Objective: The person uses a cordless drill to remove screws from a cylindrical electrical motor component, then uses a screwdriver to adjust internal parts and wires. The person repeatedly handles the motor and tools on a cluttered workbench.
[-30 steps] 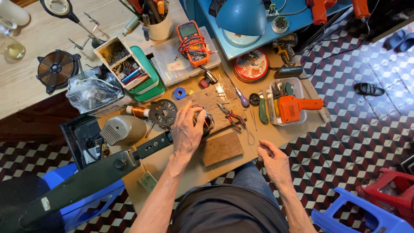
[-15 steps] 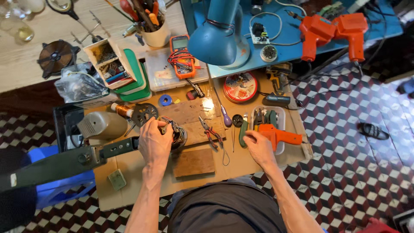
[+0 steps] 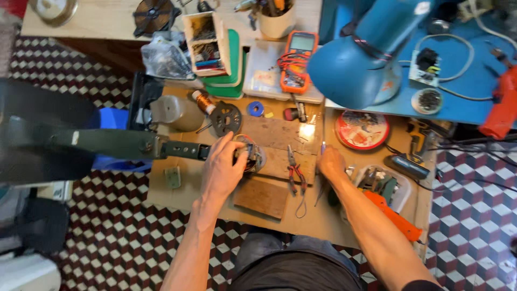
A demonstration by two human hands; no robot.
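Observation:
My left hand [image 3: 225, 168] is closed over a small round motor [image 3: 254, 156] with coloured wires, which sits on a wooden board [image 3: 277, 134] in the middle of the cardboard-covered bench [image 3: 177, 202]. To the right of the board, my right hand [image 3: 329, 164] has its fingers curled around a thin screwdriver [image 3: 323, 145]; only the purple end sticks out above the fingers. Red-handled pliers [image 3: 295, 173] lie between my two hands. A loose wooden block [image 3: 262, 197] lies just below the motor.
A black arm [image 3: 107, 144] reaches in from the left up to the motor. Behind are a copper coil [image 3: 203, 101], a black round plate [image 3: 226, 117], an orange multimeter [image 3: 299, 62] and a blue desk lamp [image 3: 366, 48]. A red tin [image 3: 362, 129] and an orange tool [image 3: 393, 215] are on the right.
My right hand has moved from the bench's front edge up to the screwdriver beside the pliers and closed on it. My left hand has stayed on the motor.

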